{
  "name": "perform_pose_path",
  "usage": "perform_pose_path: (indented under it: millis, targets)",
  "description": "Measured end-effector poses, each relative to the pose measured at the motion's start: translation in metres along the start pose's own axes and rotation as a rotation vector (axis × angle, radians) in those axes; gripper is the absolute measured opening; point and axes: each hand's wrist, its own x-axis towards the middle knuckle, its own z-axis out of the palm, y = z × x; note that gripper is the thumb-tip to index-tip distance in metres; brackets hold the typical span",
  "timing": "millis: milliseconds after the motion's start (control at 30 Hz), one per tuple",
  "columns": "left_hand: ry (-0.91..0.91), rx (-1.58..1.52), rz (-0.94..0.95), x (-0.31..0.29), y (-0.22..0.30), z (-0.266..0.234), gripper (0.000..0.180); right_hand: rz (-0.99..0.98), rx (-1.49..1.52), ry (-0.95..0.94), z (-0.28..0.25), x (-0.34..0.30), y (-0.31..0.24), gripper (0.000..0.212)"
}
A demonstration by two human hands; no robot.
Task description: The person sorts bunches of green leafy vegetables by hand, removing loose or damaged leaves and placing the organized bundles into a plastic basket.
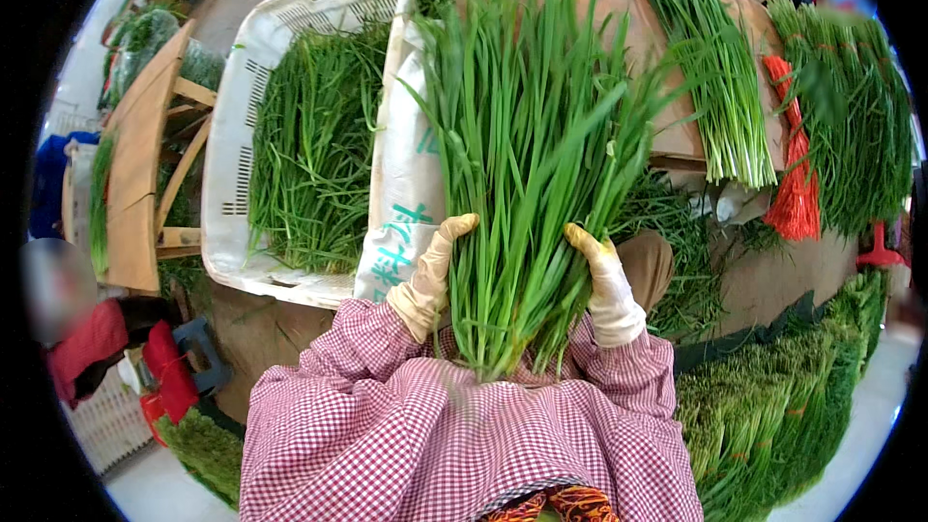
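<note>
A large loose bunch of garlic chives (522,174) stands upright in front of my chest, leaf tips pointing away and root ends toward me. My gloved left hand (430,275) clasps its left side, thumb on the near face and fingers hidden behind the leaves. From the other side my gloved right hand (609,285) grips it the same way, with yellow-stained fingertips. Just left of the bunch, a white plastic crate (220,232) holds more loose chives (314,155) over a white sheet liner.
On the wooden board (628,29) ahead lies a trimmed bundle of chives (725,87). Red ties (797,155) hang beside tied bundles (851,106) at far right. More bundles (773,406) are stacked at lower right. Loose leaves (677,271) litter the floor. A wooden frame (145,164) stands left.
</note>
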Motion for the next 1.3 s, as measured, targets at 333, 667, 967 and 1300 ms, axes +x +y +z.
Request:
perform_pose_path:
  millis: [333,667,967,1300]
  targets:
    - [-0.081,0.282,0.081,0.02,0.055,0.037,0.052,-0.056,-0.456,-0.141,-0.023,0.033,-0.037,0.087]
    - [-0.099,0.276,-0.164,0.052,0.072,0.045,0.048,0.027,-0.528,-0.31,0.029,0.065,-0.073,0.065]
    - [-0.333,0.607,0.224,0.009,0.096,0.11,0.039,-0.461,-0.548,-0.334,0.085,-0.009,-0.124,0.048]
    - [-0.65,1.025,0.871,-0.028,0.165,0.239,0.035,-1.077,-0.51,-0.383,0.117,-0.02,-0.262,0.036]
